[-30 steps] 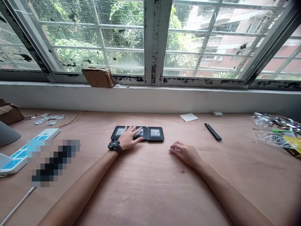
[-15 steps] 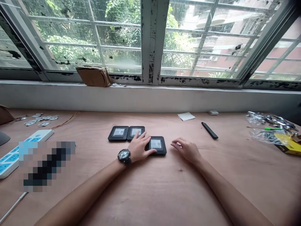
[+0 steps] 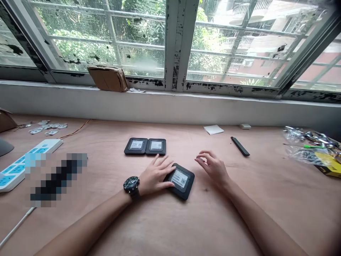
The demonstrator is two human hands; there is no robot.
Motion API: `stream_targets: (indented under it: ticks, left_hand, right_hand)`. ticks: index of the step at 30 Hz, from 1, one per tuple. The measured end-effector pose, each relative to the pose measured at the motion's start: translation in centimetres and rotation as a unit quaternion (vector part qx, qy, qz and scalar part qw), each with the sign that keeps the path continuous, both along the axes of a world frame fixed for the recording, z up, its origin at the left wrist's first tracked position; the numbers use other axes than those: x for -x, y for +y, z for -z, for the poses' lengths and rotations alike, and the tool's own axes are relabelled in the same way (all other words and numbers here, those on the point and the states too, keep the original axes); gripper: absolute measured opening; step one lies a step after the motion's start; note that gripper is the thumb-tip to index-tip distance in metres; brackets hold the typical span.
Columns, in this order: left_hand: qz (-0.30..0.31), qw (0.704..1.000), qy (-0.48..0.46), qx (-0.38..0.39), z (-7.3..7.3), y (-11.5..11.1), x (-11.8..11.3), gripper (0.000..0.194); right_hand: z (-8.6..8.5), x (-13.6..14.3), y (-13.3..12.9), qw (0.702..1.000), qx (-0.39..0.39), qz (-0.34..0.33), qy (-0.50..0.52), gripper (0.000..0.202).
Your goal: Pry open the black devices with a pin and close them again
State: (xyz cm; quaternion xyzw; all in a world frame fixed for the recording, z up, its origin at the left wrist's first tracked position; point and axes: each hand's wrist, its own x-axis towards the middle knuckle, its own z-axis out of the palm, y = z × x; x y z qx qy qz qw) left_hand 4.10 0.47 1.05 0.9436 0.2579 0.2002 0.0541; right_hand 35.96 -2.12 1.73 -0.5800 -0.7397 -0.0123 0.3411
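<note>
A flat black drive case (image 3: 181,180) with a white printed label lies turned at an angle on the table. My left hand (image 3: 156,175), with a black watch on its wrist, grips this case at its left side, thumb near the label and fingertips at the upper corner. Beyond it, two similar black drive cases, a left one (image 3: 136,145) and a right one (image 3: 156,146), lie side by side, labels up. My right hand (image 3: 214,168) hovers to the right of the gripped case, thumb and index pinched on something small that I cannot make out.
Behind my right hand lie a black bar-shaped piece (image 3: 240,146) and a white pad (image 3: 213,129). Plastic bags of metal parts (image 3: 306,154) and a yellow box (image 3: 331,165) sit at the right. A white power strip (image 3: 29,161) is at the left, below the window.
My left hand has drawn the nearest case toward me, away from the other two, and turned it at an angle. My right hand stays at about the same place, still pinched.
</note>
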Motion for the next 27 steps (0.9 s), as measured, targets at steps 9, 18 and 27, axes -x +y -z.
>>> stream_targets:
  ticks: [9, 18, 27]
  left_hand:
    - [-0.033, 0.995, -0.072, 0.059, 0.9, -1.7, 0.0, 0.057]
    - [-0.032, 0.998, -0.048, 0.02, 0.8, -2.2, -0.3, 0.061]
    - [-0.033, 0.998, -0.054, 0.013, 0.7, -2.3, -0.3, 0.06]
  right_hand:
    - [-1.0, 1.6, -0.9, 0.939, -0.019, -0.057, 0.339, 0.02]
    - [-0.2, 6.4, -3.0, 0.869, 0.021, -0.177, 0.461, 0.015]
    - [-0.1, 6.1, -2.7, 0.899, 0.049, -0.176, 0.398, 0.017]
